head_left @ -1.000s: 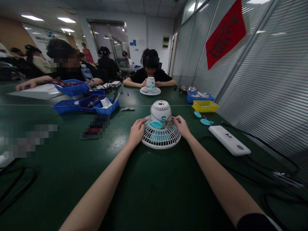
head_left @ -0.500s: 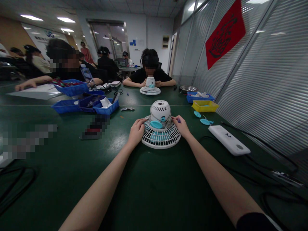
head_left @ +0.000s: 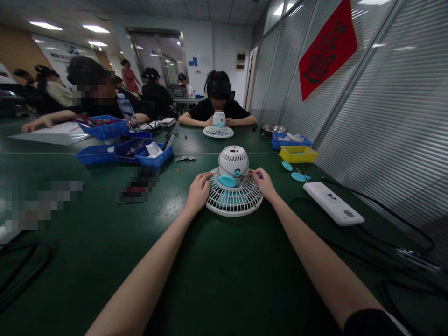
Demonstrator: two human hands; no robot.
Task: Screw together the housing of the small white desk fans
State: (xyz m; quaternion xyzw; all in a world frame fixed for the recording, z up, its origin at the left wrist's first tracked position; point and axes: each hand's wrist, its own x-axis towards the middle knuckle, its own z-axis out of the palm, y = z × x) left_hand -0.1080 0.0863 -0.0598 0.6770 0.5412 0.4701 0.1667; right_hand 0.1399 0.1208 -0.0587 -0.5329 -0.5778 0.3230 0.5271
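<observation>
A small white fan (head_left: pixel 234 161) lies grille-down on the green table in front of me, its rounded motor housing on top. Light blue blades show through the slots of its white grille (head_left: pixel 235 210), and a light blue round piece (head_left: pixel 227 181) sits at the housing's near side. My left hand (head_left: pixel 200 190) grips the grille's left side with bent fingers. On the right side, my right hand (head_left: pixel 264 183) has its fingertips closed at the grille beside the housing. A small purple thing (head_left: pixel 260 175) shows at its fingers; its kind is unclear.
Blue bins (head_left: pixel 156 156) with parts stand at the left, a yellow bin (head_left: pixel 298 154) at the right. Light blue pieces (head_left: pixel 298 177), a white power bank (head_left: pixel 333 203) and black cables lie right of me. Across the table, a person holds a similar fan (head_left: pixel 218 132).
My hands and the fan have not visibly moved. Far back on the left, a person in red has shifted slightly to the right.
</observation>
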